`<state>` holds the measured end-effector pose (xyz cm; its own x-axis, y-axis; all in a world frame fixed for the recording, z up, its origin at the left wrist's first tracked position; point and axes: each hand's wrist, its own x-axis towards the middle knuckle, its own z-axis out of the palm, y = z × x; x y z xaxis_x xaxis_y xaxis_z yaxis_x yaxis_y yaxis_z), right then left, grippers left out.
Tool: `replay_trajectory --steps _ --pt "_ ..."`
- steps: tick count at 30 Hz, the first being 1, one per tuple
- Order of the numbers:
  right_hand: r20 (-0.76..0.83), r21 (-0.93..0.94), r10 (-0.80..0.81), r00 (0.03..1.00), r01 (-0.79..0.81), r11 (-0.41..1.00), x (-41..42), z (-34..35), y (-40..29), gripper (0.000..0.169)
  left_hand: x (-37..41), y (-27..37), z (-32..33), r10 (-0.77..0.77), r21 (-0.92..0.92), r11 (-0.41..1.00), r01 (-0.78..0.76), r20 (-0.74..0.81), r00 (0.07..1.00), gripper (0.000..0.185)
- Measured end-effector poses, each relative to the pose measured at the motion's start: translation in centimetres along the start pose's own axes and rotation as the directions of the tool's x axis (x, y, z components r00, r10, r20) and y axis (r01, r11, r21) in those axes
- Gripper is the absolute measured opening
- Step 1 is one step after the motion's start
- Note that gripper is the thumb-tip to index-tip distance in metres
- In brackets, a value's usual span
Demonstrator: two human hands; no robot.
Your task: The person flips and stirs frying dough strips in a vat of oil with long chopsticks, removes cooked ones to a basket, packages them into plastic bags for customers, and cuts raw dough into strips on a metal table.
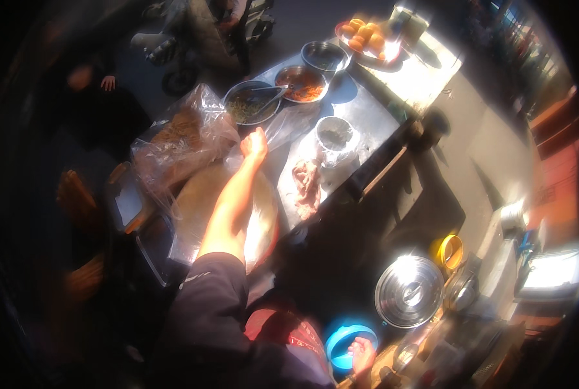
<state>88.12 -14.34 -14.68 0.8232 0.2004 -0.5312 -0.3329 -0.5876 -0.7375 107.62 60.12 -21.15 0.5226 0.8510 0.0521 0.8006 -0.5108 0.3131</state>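
My left hand (254, 144), fingers curled in, reaches across a round tan board (197, 194) to clear plastic film (287, 129). Whether it grips the film is not plain. Just beyond it stands a steel bowl (240, 109) of pale shredded food, with a metal utensil lying in it. Left of the hand, a large clear plastic bag (216, 116) holds brownish food (180, 131). A lump of dough-like food (307, 187) lies to its right. Low in the view, my right hand (362, 354), fingers bent, is over a blue plastic basin (338, 347); its grip is unclear.
Farther along the metal table are a bowl of orange shreds (309, 92), another steel bowl (324, 53) and a plastic-lined container (335, 133). Round orange food (364, 34) fills a dish. A steel lid (408, 291) and yellow container (450, 251) sit right. People are at left.
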Motion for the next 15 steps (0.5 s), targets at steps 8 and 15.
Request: replay_trajectory --steps 8,15 --pt "-0.003 0.212 -0.019 1.0 0.019 0.977 4.6 1.0 -6.0 0.018 -13.9 6.6 -10.3 0.221 -0.936 0.151 0.318 0.345 0.912 0.025" --pt "0.321 0.739 -0.245 0.915 -0.081 0.668 11.7 -0.7 -19.8 0.085 -38.6 14.0 -15.7 0.687 -0.926 0.368 0.086 0.334 0.645 0.023"
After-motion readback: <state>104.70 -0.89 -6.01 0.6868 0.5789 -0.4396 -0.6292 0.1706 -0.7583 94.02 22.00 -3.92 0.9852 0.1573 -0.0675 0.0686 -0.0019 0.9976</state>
